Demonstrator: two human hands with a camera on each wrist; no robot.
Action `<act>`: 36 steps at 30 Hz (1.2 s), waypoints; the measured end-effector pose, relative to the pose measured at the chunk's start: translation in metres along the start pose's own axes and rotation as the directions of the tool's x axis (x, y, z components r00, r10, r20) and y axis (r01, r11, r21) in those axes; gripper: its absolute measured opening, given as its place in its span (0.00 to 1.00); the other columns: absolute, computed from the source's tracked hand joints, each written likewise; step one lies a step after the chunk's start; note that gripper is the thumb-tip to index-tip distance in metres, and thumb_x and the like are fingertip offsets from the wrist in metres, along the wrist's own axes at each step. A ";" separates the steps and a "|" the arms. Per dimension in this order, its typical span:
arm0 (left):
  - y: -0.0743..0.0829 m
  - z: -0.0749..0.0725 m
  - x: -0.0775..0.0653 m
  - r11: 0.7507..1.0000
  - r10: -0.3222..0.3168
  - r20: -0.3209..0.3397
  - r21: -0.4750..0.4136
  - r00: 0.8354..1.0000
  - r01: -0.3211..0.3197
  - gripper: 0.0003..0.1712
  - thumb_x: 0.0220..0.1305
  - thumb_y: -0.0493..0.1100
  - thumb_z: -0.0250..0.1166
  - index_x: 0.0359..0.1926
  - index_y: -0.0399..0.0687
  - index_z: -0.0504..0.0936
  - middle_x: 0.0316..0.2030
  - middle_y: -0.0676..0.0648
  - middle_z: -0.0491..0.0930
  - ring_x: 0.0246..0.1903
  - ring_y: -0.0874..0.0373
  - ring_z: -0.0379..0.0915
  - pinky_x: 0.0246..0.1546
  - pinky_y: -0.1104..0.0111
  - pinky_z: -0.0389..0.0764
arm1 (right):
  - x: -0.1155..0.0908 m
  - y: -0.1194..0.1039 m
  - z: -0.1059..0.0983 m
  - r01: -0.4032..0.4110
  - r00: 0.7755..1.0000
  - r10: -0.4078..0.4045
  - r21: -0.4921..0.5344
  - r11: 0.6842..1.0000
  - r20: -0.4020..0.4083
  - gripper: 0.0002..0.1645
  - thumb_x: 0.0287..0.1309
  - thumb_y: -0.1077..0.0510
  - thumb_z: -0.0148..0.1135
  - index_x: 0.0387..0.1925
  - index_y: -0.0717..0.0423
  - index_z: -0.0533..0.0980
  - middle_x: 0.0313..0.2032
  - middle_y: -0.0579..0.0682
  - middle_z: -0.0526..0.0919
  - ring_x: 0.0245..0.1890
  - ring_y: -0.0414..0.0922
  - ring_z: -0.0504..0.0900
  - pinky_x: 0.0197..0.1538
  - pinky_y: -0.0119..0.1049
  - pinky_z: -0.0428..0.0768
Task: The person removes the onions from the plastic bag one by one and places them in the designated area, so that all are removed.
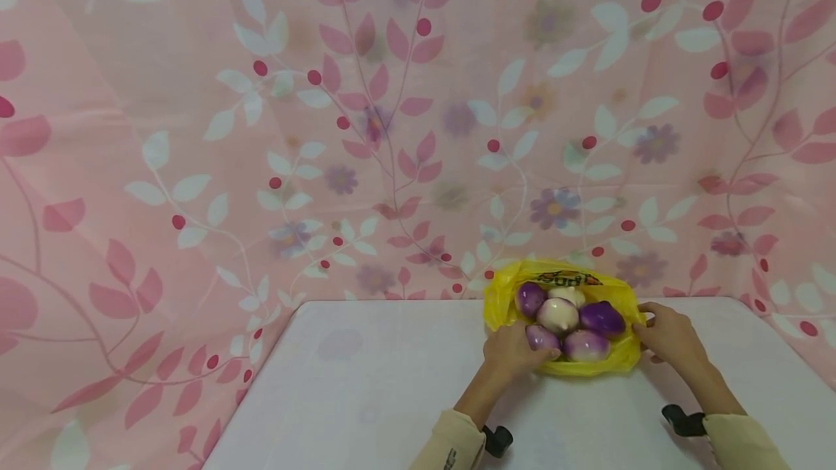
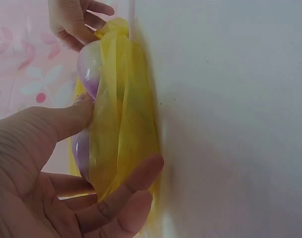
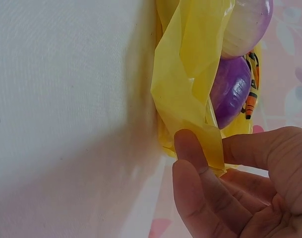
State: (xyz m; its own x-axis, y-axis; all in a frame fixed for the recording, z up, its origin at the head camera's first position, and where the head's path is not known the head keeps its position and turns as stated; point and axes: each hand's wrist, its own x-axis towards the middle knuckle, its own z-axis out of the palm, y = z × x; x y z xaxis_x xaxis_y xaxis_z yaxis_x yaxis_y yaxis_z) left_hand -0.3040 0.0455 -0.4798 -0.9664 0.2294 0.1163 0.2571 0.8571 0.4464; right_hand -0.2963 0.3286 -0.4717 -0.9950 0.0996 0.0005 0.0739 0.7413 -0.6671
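Observation:
A yellow plastic bag [image 1: 627,357] lies at the back right of the table, its mouth spread wide. Several glossy onions sit inside, among them a white onion [image 1: 558,315], a dark purple onion [image 1: 602,319] and a purple-and-white onion [image 1: 586,346]. My left hand [image 1: 511,350] grips the bag's front left side; in the left wrist view the thumb lies over the rim against an onion, with the other fingers spread along the outside. At the right edge, my right hand [image 1: 673,336] pinches the plastic between thumb and fingers [image 3: 190,148].
The white table [image 1: 366,383] runs back to a pink curtain [image 1: 392,129] printed with leaves and flowers, close behind the bag. Dark print [image 1: 568,279] shows on the bag's back wall. Black wrist mounts [image 1: 499,441] stick out from the beige sleeves.

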 end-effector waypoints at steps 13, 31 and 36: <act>0.001 -0.019 -0.007 0.996 0.015 -0.001 -0.084 1.000 -0.015 0.29 0.48 0.68 0.72 0.41 0.53 0.82 0.25 0.58 0.76 0.27 0.62 0.69 0.32 0.67 0.74 | 0.000 -0.001 0.000 0.009 1.000 -0.009 -0.006 1.000 -0.002 0.33 0.64 0.60 0.58 0.60 0.79 0.61 0.45 0.80 0.75 0.24 0.49 0.84 0.24 0.39 0.82; -0.032 -0.047 -0.009 0.999 -0.004 -0.223 -0.043 0.975 -0.006 0.39 0.49 0.75 0.67 0.48 0.49 0.79 0.36 0.48 0.83 0.33 0.51 0.79 0.34 0.60 0.78 | -0.002 0.000 0.000 0.041 0.999 -0.041 0.000 0.999 -0.010 0.33 0.64 0.60 0.58 0.60 0.81 0.61 0.44 0.79 0.76 0.24 0.49 0.83 0.24 0.40 0.82; -0.045 -0.053 -0.011 0.999 -0.014 -0.231 -0.052 0.973 0.002 0.43 0.50 0.73 0.67 0.56 0.46 0.79 0.43 0.45 0.84 0.38 0.48 0.80 0.39 0.56 0.80 | -0.002 -0.001 0.001 0.029 1.000 -0.029 0.005 1.000 -0.001 0.33 0.64 0.60 0.59 0.60 0.81 0.61 0.43 0.78 0.76 0.24 0.49 0.83 0.24 0.40 0.83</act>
State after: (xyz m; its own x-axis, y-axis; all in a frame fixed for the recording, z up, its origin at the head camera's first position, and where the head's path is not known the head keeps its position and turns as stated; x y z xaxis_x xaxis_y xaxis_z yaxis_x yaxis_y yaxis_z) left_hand -0.3052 -0.0198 -0.4538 -0.9444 0.1046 0.3117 0.2546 0.8325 0.4920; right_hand -0.2949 0.3271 -0.4720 -0.9967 0.0787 0.0208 0.0445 0.7406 -0.6705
